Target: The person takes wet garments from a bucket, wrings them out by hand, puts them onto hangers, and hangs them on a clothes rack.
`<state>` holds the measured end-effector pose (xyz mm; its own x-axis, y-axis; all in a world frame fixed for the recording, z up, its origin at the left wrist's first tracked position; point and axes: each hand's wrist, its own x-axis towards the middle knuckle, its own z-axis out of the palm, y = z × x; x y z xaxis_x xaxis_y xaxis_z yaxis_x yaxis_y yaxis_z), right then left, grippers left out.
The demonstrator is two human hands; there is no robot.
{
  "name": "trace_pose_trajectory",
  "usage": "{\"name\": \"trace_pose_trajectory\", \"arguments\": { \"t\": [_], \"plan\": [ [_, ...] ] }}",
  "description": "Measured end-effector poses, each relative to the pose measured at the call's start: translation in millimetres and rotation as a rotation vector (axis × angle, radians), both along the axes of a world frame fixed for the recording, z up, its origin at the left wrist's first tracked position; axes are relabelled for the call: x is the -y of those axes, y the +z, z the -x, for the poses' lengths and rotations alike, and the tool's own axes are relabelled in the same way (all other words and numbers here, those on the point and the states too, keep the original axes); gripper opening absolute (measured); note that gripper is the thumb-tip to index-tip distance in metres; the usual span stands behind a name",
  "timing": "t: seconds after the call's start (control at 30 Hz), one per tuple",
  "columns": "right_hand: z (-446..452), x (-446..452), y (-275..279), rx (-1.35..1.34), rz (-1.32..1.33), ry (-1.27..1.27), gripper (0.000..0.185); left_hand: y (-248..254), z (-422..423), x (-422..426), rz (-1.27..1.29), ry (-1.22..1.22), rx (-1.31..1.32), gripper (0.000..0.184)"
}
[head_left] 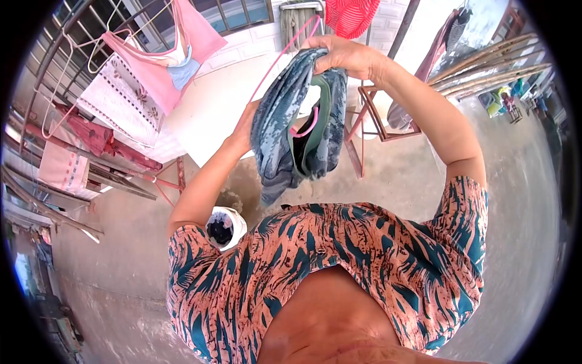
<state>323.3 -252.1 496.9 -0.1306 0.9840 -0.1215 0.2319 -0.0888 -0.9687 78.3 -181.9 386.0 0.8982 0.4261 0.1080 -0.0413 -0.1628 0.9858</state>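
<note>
A blue-grey camouflage-patterned garment point(276, 115) hangs bunched in front of me, with its green-lined opening facing me. At its top, my right hand point(342, 56) is closed on the gathered cloth. My left hand point(244, 126) is against the garment's left side, its fingers mostly hidden behind the fabric. A thin pink clothes hanger point(280, 56) runs from beside my right hand down to my left hand, which appears closed around it. Inside the opening, a curved pink piece shows against dark cloth.
On the left, a pink garment point(203, 30) and a patterned white cloth point(121, 100) hang from a rack. Below stands a white bucket point(239, 227) with dark laundry inside. A white board point(206, 115) lies behind the garment. A reddish metal frame point(382, 124) and wooden poles point(491, 64) are to the right.
</note>
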Motion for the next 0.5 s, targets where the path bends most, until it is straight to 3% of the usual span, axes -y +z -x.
{"name": "trace_pose_trajectory", "arguments": {
  "t": [0.13,0.17,0.3,0.33,0.37,0.43,0.47,0.5],
  "plan": [
    [24.3,24.4,4.2,0.490,-0.273,0.039,0.043,4.9,-1.2,-21.2,0.273,0.161,0.337,0.041],
    [33.6,32.6,-2.0,0.314,-0.265,0.048,0.046,15.5,-1.8,-24.4,0.352,0.150,0.398,0.040],
    [53.3,57.2,-36.5,0.173,0.210,0.129,0.049,48.0,-3.4,-25.2,0.493,0.088,0.517,0.039],
    [41.1,49.4,-88.3,-0.124,0.270,0.204,0.054,52.1,-2.3,-24.6,0.506,0.081,0.529,0.039],
    [39.7,49.5,-94.6,-0.073,0.310,0.258,0.057,58.0,2.9,-22.5,0.507,0.079,0.540,0.039],
    [39.9,52.4,-105.2,0.124,0.214,0.119,0.054,63.5,22.9,-21.1,0.480,0.108,0.539,0.039],
    [33.2,56.6,-100.0,0.083,0.181,0.075,0.054,67.5,30.5,-23.8,0.522,0.152,0.529,0.037],
    [23.8,61.2,-87.8,0.043,0.147,0.029,0.054,72.2,41.2,-20.9,0.398,0.233,0.493,0.044]
  ]
}}
